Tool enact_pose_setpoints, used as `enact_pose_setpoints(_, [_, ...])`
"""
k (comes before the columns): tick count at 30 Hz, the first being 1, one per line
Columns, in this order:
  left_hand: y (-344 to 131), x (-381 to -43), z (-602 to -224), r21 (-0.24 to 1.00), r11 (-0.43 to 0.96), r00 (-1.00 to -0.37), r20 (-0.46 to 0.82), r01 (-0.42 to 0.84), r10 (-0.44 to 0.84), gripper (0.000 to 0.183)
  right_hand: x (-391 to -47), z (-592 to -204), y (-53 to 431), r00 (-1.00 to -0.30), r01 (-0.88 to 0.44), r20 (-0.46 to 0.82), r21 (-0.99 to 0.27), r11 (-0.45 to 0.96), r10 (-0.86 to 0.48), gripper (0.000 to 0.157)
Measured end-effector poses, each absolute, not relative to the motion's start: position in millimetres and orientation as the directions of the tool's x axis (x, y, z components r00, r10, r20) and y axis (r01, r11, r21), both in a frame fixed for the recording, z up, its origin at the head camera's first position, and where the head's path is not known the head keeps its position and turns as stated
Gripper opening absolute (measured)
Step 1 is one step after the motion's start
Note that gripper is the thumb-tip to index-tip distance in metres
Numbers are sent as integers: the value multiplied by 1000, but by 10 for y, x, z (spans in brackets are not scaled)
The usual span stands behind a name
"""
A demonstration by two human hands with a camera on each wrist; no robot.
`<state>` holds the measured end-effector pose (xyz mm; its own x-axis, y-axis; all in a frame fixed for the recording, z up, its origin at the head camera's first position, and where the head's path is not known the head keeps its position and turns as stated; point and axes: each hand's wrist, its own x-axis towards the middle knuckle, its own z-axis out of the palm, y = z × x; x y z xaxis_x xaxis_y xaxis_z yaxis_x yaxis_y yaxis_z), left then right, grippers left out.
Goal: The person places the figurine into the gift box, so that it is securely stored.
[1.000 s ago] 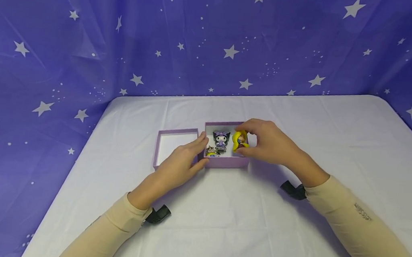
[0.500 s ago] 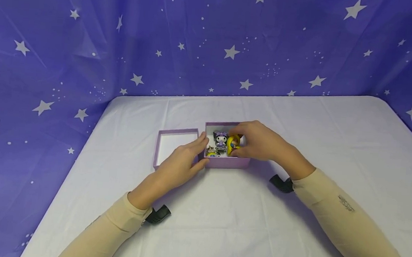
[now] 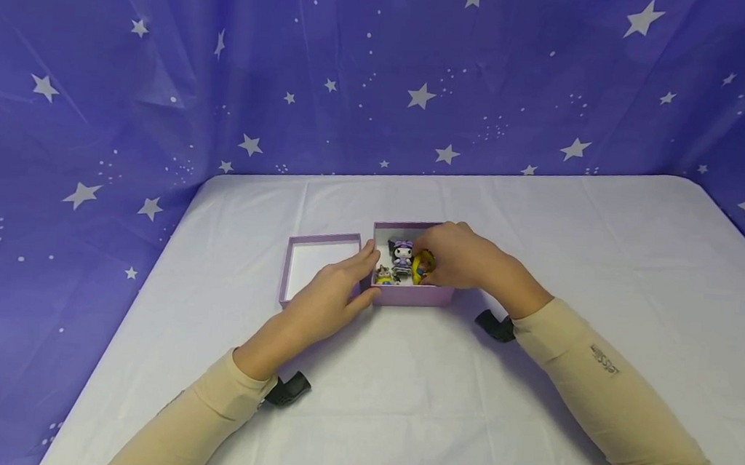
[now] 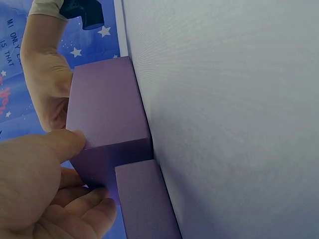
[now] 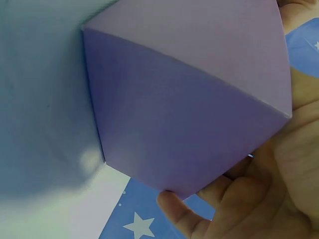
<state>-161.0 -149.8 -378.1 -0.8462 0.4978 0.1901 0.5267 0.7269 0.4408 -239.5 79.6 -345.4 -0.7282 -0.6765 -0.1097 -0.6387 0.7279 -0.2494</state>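
Note:
A purple box (image 3: pixel 413 295) with a pale inside stands uncovered on the white cloth. Within its walls, my right hand (image 3: pixel 465 256) holds a yellow-haired figurine (image 3: pixel 419 267) between thumb and fingers, upright near the middle. Left of it lies a black-and-purple figurine (image 3: pixel 401 257), and a small yellow-and-blue figurine (image 3: pixel 385 276) is in the front left corner. My left hand (image 3: pixel 324 298) touches the box's left side with extended fingers. In the left wrist view its thumb (image 4: pixel 70 142) presses at the box corner. The right wrist view shows mainly the box's outer walls (image 5: pixel 179 114), hiding the figurines.
A shallow purple lid (image 3: pixel 326 239), white inside, lies hollow side up left of the box, partly under my left hand. White cloth (image 3: pixel 412 396) covers the table. A starry purple curtain (image 3: pixel 354 129) stands behind and along the sides.
My right hand has moved left and lower into the box with the yellow-haired figurine, bringing it beside the black-and-purple one. The left hand has stayed in place.

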Motion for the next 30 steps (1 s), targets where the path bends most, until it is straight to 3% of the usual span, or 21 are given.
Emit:
enact_pose_setpoints(18, [-1490, -1613, -3798, 432, 732, -847, 184, 526, 500, 60, -2357, -3415, 765, -753, -620, -119, -201, 759, -647, 37])
enact_pose_setpoints(23, [-1485, -1616, -3802, 434, 731, -846, 184, 526, 500, 61, -2267, -3345, 710, -772, -612, -9, -257, 747, -636, 37])
enact_pose_setpoints(30, [-1626, -1646, -3702, 506, 680, -839, 194, 530, 509, 66, -2017, -3295, 454, -698, -698, 247, -448, 559, -672, 41])
